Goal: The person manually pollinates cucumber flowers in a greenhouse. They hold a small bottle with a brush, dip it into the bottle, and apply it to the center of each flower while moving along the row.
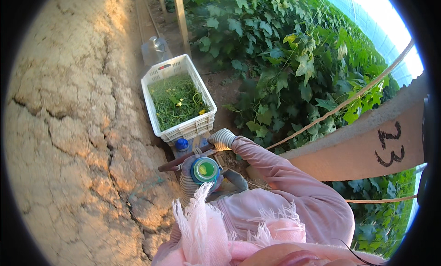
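My left hand [187, 168], in a grey glove with a striped cuff, is wrapped around an uncapped blue bottle [205, 170]. Its round mouth faces up and shows green inside with a paler yellowish patch. Just beyond it runs a brown handle bar [179, 161] of a low cart. My right hand [220, 140], gloved the same way, grips the bar's right end; its fingers are mostly hidden. Ahead of the bar, a white plastic crate [201, 125] holds cut green plant stems [172, 102] with a few yellow flowers. A blue cap-like object [182, 144] stands against the crate's near side.
Cracked dry soil [69, 135] rises on the left. Leafy vines [275, 76] fill the right, crossed by a rope [344, 106] near a concrete beam [361, 149] bearing painted marks. Beyond the crate lies a clear plastic jug [155, 49], with posts [181, 21] farther on.
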